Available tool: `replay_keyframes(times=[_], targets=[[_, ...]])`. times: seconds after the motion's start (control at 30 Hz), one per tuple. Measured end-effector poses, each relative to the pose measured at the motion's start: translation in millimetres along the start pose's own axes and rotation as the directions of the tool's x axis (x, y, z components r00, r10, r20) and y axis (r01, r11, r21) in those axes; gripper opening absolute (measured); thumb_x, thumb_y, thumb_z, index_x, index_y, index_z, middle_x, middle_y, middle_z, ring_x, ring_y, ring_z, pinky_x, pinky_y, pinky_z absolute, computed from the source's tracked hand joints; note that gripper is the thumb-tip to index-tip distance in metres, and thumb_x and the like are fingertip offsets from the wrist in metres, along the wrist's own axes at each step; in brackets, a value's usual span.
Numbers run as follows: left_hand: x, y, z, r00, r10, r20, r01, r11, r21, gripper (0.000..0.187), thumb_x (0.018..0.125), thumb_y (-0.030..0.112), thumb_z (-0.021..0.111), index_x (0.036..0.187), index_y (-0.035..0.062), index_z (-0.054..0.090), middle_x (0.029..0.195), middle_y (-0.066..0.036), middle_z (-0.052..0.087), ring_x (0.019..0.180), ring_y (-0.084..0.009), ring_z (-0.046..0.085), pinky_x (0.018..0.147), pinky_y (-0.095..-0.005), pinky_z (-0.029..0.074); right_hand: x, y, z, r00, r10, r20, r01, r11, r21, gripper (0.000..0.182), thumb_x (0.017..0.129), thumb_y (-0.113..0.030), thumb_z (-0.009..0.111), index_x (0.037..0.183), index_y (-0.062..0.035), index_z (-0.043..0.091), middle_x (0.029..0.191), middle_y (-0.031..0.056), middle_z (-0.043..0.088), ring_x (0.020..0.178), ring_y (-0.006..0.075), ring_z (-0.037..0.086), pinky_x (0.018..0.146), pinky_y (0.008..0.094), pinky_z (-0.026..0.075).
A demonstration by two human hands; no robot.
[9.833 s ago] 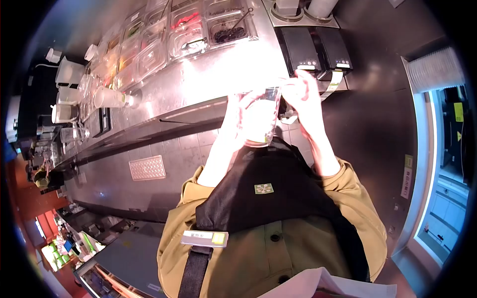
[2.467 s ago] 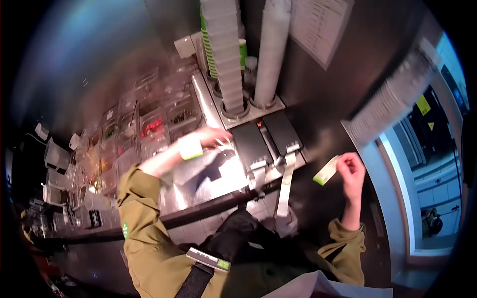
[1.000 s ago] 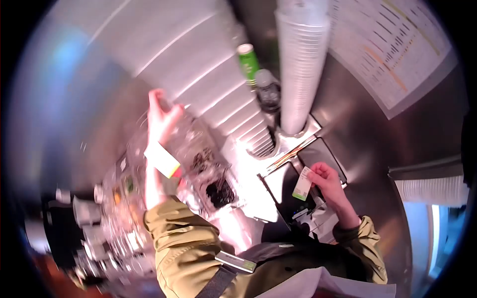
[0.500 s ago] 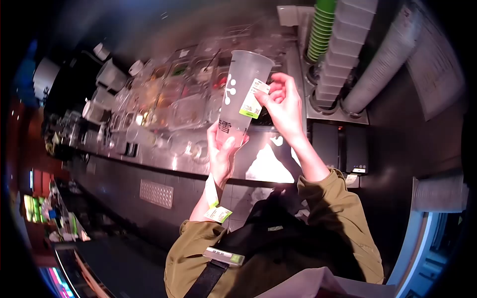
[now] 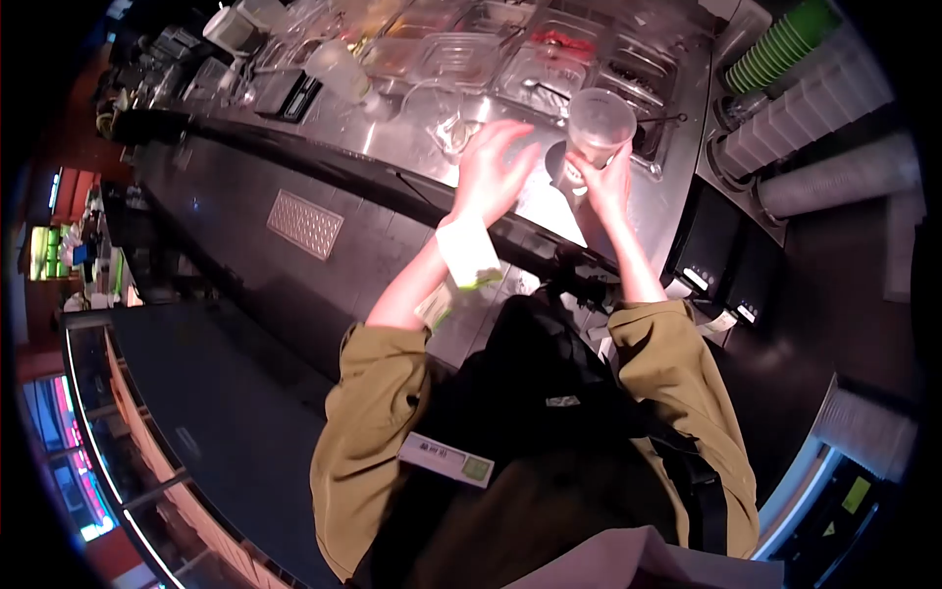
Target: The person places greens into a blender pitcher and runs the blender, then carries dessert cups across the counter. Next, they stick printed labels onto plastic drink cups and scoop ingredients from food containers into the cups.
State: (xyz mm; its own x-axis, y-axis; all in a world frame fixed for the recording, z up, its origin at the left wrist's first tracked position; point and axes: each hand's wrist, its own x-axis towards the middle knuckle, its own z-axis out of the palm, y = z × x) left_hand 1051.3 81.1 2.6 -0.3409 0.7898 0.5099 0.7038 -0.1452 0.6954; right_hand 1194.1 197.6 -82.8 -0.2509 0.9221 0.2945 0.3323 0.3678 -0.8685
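My right hand point(image 5: 606, 187) is wrapped around the lower side of a translucent plastic cup point(image 5: 601, 118). The cup stands mouth up at the counter's near edge, its rim facing me. My left hand point(image 5: 496, 169) is slightly blurred, its fingers stretched out and apart, empty, left of the cup. Paper label stickers point(image 5: 466, 253) hang from my left wrist. Close to that hand lies a clear round container point(image 5: 432, 106) on the steel counter. The sticker on the cup's side cannot be seen from here.
Food pans point(image 5: 549, 74) fill the back of the counter. Stacked green cups point(image 5: 782, 44) and clear cup stacks point(image 5: 810, 123) stand in holders at right. Two black machines point(image 5: 721, 250) sit below them. A squeeze bottle point(image 5: 343, 71) stands at left.
The cup went from raised in my left hand to lower right, now in my right hand. My left hand has let go and opened. The view has tilted down.
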Motion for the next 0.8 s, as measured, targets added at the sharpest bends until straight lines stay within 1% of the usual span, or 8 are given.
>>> replay_keyframes(times=[0.07,0.1,0.13,0.2,0.27,0.4,0.6,0.8], targets=[[10.7,18.4,11.1,0.996,0.088,0.025,-0.087,0.996,-0.020,0.021,0.074,0.014,0.061,0.093,0.0034,0.060,0.094,-0.014,0.059,0.088,-0.0260,0.057,0.074,-0.0319,0.045,-4.9,10.4,-6.8,0.996,-0.032,-0.088,0.018,0.987,-0.158,0.101,0.059,-0.042,0.074,0.130,0.0026,0.017,0.127,0.0250,0.031,0.118,0.0361,0.034,0.096,0.0391,0.030],[14.5,27.0,16.3,0.993,0.114,0.031,-0.113,0.993,-0.029,0.020,0.074,0.014,0.061,0.092,0.0039,0.061,0.091,-0.012,0.060,0.086,-0.0257,0.057,0.073,-0.0320,0.045,-9.2,2.1,-21.6,0.998,0.001,-0.061,-0.009,0.992,-0.128,0.101,0.060,-0.043,0.073,0.130,0.0046,0.017,0.131,0.0259,0.022,0.122,0.0368,0.026,0.100,0.0390,0.024],[19.5,36.2,21.5,0.988,0.148,0.038,-0.146,0.988,-0.039,0.019,0.074,0.014,0.060,0.091,0.0045,0.061,0.089,-0.011,0.060,0.084,-0.0254,0.057,0.072,-0.0321,0.046,-17.8,-5.0,-34.1,0.988,-0.026,-0.153,0.012,0.996,-0.094,0.077,0.067,-0.038,0.069,0.121,0.0052,0.035,0.119,0.0231,0.041,0.111,0.0309,0.041,0.094,0.0360,0.032],[28.2,57.3,32.3,0.966,0.256,0.047,-0.256,0.967,-0.009,0.018,0.074,0.015,0.060,0.089,0.0058,0.061,0.086,-0.009,0.060,0.082,-0.0247,0.057,0.070,-0.0320,0.046,-43.9,-30.0,-69.1,0.985,0.172,-0.026,-0.164,0.971,0.176,0.034,0.079,-0.018,0.060,0.104,0.0035,0.052,0.096,0.0109,0.056,0.087,0.0171,0.054,0.079,0.0275,0.043],[32.7,77.2,50.5,0.938,0.339,0.070,-0.340,0.941,0.004,0.017,0.074,0.016,0.060,0.089,0.0070,0.061,0.084,-0.008,0.061,0.081,-0.0241,0.057,0.070,-0.0321,0.046,-78.5,-69.7,-90.9,0.975,0.178,0.132,-0.219,0.866,0.450,0.015,0.084,-0.009,0.052,0.091,0.0031,0.056,0.078,0.0034,0.058,0.074,0.0099,0.054,0.070,0.0220,0.043],[34.2,120.4,99.0,0.866,0.480,0.138,-0.486,0.874,0.011,0.016,0.074,0.018,0.061,0.088,0.0097,0.060,0.082,-0.004,0.060,0.079,-0.0213,0.056,0.068,-0.0321,0.047,-109.5,-104.8,-118.0,0.935,0.169,0.313,-0.335,0.714,0.615,0.011,0.084,-0.007,0.053,0.089,0.0011,0.058,0.079,0.0024,0.058,0.072,0.0077,0.053,0.068,0.0213,0.043],[11.2,168.6,174.1,0.676,0.693,0.250,-0.713,0.701,-0.016,0.017,0.072,0.018,0.062,0.087,0.0119,0.060,0.081,-0.002,0.059,0.078,-0.0191,0.055,0.064,-0.0294,0.048,-139.6,-81.7,-167.5,0.926,0.329,0.185,-0.337,0.498,0.799,0.009,0.079,-0.005,0.058,0.086,0.0006,0.058,0.076,0.0004,0.058,0.070,0.0054,0.053,0.067,0.0190,0.042],[-21.0,189.1,233.2,0.513,0.736,0.443,-0.774,0.619,-0.132,0.024,0.070,0.016,0.062,0.094,0.0107,0.058,0.087,-0.005,0.058,0.082,-0.0209,0.056,0.067,-0.0319,0.048,-172.2,-62.0,-199.6,0.881,0.473,-0.012,-0.316,0.606,0.730,0.006,0.080,-0.004,0.055,0.083,0.0004,0.057,0.074,-0.0006,0.057,0.066,0.0040,0.049,0.062,0.0186,0.039]])
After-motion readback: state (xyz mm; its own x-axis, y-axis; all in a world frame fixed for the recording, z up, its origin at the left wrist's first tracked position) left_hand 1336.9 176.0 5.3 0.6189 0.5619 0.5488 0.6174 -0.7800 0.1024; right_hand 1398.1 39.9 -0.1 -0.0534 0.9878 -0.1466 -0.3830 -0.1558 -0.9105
